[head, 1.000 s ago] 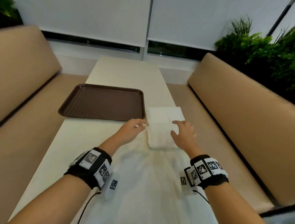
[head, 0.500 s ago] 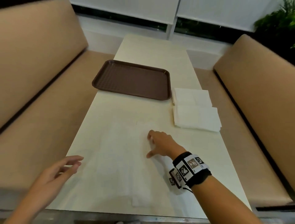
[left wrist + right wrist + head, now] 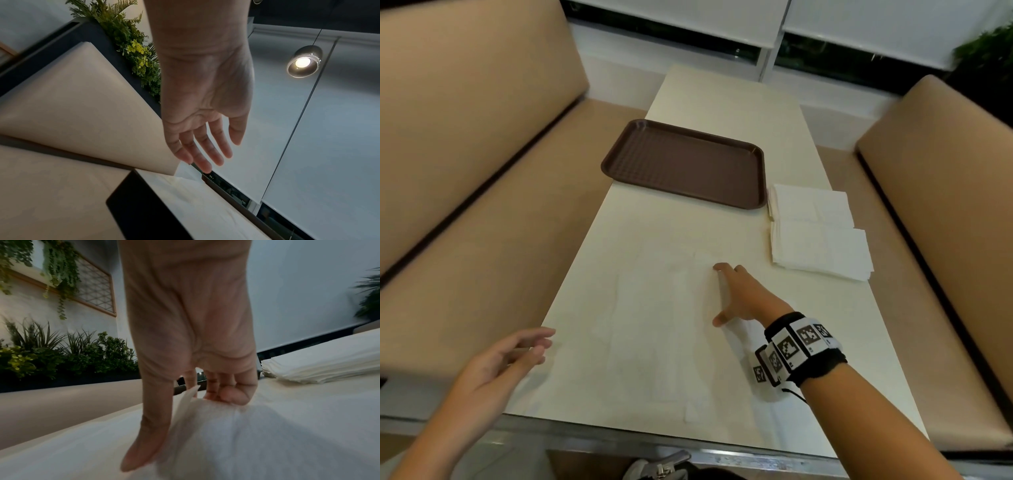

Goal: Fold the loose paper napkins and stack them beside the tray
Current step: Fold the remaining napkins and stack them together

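Note:
A brown tray [image 3: 681,164] lies on the cream table [image 3: 722,102]. Right of the tray's near corner sits a stack of folded white napkins [image 3: 818,236], which also shows in the right wrist view [image 3: 320,368]. Loose white napkins [image 3: 661,325] lie flat on the near half of the table and are hard to tell from its surface. My right hand [image 3: 726,294] rests on their right part with the thumb spread wide. Its fingertips [image 3: 226,395] press the paper, and a napkin edge [image 3: 187,395] stands up beside them. My left hand [image 3: 530,346] hovers open at the table's left edge, holding nothing [image 3: 216,146].
Tan padded benches run along both sides of the table, one on the left [image 3: 465,171] and one on the right [image 3: 945,205]. Windows with white blinds [image 3: 688,17] are beyond the far end. Green plants [image 3: 986,54] stand at the back right. The table's near edge [image 3: 688,442] is close to me.
Both hands left the folded stack beside the tray. The right hand came back onto the loose napkins and stays there. The left hand swung out left and now drifts toward the table.

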